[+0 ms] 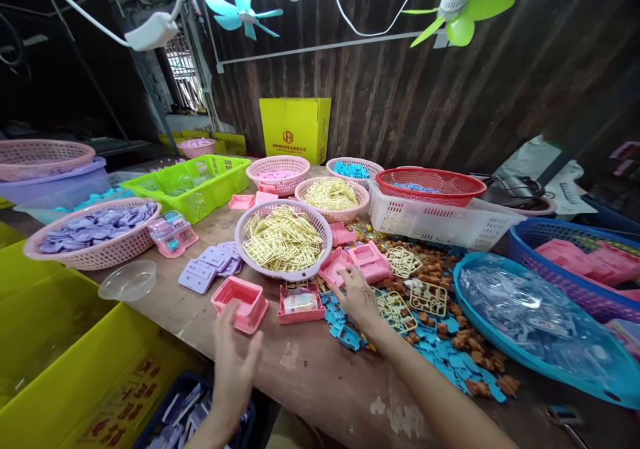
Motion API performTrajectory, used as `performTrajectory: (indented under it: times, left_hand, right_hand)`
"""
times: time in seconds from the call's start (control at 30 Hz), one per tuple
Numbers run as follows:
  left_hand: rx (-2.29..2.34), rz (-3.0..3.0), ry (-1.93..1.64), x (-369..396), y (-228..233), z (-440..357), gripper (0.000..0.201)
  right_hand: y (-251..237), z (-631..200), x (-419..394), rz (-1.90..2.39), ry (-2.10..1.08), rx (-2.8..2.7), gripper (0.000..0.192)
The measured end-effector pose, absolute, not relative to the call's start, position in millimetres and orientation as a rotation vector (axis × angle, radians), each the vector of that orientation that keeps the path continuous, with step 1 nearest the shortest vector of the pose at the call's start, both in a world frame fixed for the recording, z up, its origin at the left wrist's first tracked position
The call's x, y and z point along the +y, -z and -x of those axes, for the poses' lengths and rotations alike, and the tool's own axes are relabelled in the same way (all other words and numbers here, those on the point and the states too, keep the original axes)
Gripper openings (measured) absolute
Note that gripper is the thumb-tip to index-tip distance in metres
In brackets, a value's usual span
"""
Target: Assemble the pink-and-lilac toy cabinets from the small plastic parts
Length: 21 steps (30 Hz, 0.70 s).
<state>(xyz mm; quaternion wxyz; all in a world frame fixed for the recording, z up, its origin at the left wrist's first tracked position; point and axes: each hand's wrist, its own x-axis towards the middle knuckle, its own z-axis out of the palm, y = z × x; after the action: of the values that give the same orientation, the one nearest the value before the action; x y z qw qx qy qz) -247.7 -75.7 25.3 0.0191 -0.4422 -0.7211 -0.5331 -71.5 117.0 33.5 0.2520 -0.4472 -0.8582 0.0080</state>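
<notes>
My left hand (234, 362) hovers at the front edge of the table, fingers apart and curved. Just beyond its fingertips sits a pink open box (241, 302), partly covered by them. My right hand (359, 302) reaches over the parts with its fingers stretched out. Its fingertips lie at the near edge of a pink tray-like piece (373, 262); whether they touch it I cannot tell. Between the hands stands a pink tray (301, 306) with a clear packet inside. Behind it, a lilac basket (320, 256) holds many cream plastic frames (283, 239).
Blue pieces (450, 356) and brown pieces (480, 342) lie loose at right, by a turquoise basin (500, 349) of clear packs. Flat lilac plates (210, 266), a clear bowl (129, 281) and a green crate (193, 202) stand left. A yellow carton (120, 396) flanks the table.
</notes>
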Motion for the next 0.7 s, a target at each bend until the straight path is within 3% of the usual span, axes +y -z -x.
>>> performTrajectory:
  times: [0.17,0.37,0.57,0.7]
  left_hand:
    - [-1.786,2.098,1.064,-20.9,-27.2,219.8,0.036]
    - [-1.93,2.366,0.267,69.3,-40.0,199.8,0.041]
    - [-1.974,2.435,0.188,103.2,-42.9,191.1,0.023]
    - [-1.949,2.468,0.217,106.3,-46.1,194.2,0.022]
  right_hand:
    - [-58.1,47.2,144.5,1.437,0.271,-2.181,0.032]
    - [-76.3,19.9,180.7,1.055,0.356,-2.969,0.054]
    - [-82.0,30.8,199.2,0.953,0.421,-3.116,0.033]
    - [-99.4,21.5,195.9,0.985,0.468,-3.007,0.041]
